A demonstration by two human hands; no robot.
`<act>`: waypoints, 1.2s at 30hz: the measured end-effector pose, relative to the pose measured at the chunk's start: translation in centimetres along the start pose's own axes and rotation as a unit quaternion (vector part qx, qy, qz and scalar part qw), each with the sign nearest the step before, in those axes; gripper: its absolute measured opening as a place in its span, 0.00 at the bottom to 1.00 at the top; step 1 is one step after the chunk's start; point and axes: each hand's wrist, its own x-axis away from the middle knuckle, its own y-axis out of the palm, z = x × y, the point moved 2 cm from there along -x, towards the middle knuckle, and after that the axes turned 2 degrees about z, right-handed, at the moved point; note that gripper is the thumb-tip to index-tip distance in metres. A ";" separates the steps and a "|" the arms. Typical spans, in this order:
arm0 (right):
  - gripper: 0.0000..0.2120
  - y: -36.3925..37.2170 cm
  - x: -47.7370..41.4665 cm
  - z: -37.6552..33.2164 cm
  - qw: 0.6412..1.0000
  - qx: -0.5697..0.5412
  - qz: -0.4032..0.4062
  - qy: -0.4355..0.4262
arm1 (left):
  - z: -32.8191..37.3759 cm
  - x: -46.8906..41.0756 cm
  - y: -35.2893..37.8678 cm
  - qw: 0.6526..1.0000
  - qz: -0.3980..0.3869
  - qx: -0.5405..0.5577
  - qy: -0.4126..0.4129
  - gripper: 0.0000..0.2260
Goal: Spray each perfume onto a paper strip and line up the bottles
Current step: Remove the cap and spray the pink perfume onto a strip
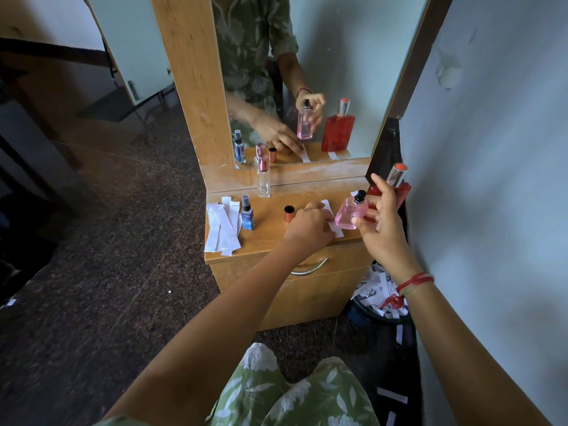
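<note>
Perfume in a pink bottle (350, 215) is gripped by the right hand (379, 222). It's held off the dresser top (267, 238) near the right edge and tilted, with the black sprayer bare. Thumb and fingers are wrapped round the glass, index finger stuck up straight. A paper strip (326, 206) is held down on the wood right beside it by the left hand (310, 224), fingers curled over it. A red bottle (403, 192) at the back right corner is partly hidden behind the right hand. A clear bottle (263, 182) with a pink cap is stood by the back edge, with a small blue bottle (247, 215) nearer the left. A loose copper cap (289, 214) is sat between the blue one and the left hand. Spare strips (224, 226) are piled at the left edge, overhanging the front a bit.
</note>
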 end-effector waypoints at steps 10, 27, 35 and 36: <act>0.36 -1.2 0.5 -1.4 0.999 0.002 0.024 -0.044 | 1.4 0.7 -0.3 0.950 -0.021 -0.299 0.091 0.18; 0.36 -0.9 0.3 -1.0 0.993 0.037 0.075 -0.085 | 2.1 -1.1 -1.4 0.983 -0.020 -0.181 0.010 0.10; 0.33 1.6 -0.5 -0.3 0.990 0.065 0.111 -0.055 | 1.2 -0.7 -1.8 0.994 0.008 -0.098 -0.044 0.11; 0.32 1.9 -0.7 -0.2 0.991 0.065 0.108 -0.049 | 1.3 -0.3 -1.6 0.994 0.016 -0.101 -0.047 0.12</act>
